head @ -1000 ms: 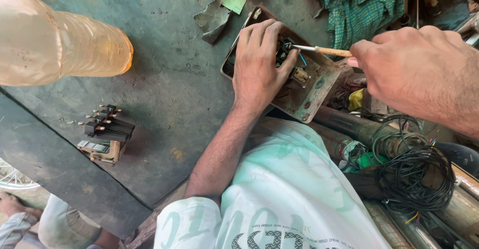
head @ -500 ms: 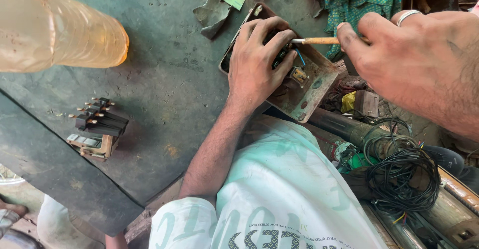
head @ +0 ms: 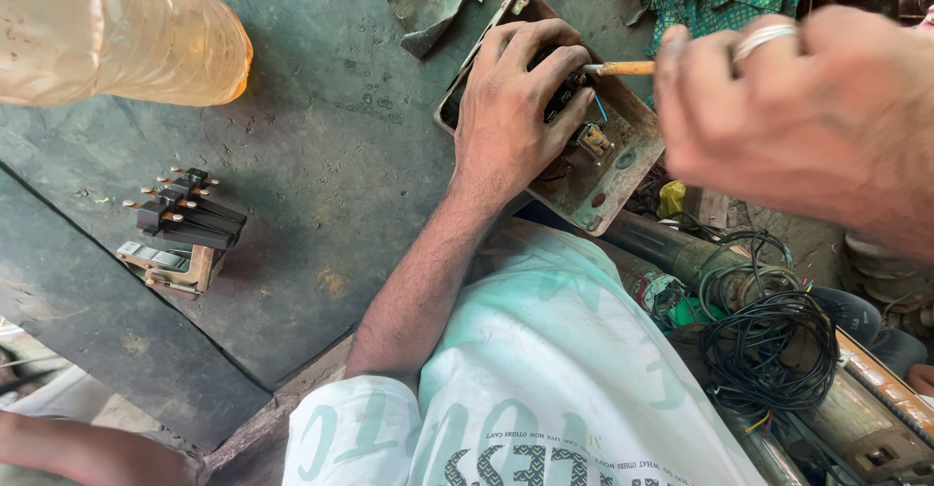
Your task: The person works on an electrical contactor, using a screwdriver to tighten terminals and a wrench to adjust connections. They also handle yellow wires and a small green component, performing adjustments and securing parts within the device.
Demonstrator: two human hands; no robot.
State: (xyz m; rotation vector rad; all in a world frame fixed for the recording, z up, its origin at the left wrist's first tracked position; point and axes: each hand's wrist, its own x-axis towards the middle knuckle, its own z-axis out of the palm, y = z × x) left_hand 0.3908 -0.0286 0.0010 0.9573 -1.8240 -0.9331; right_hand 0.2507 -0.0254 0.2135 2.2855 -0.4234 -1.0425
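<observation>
Left hand (head: 516, 116) pressed flat on the open metal box (head: 623, 160) at one o'clock; right hand (head: 808, 116) pinched the screwdriver (head: 623, 68) into it. Box looked rigid, weighty, best gripped by its rim.

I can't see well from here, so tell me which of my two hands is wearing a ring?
The right hand, holding the orange-handled tool, wears a silver ring; the left hand on the metal box is bare.

Soft, even daylight is filling the scene, casting only faint shadows under the left hand (head: 516, 107) and the black parts (head: 185, 209). The right hand (head: 808, 116) is looming blurred, too close to focus. The plastic bottle (head: 117, 29) is glowing, slightly overexposed and soft.
</observation>
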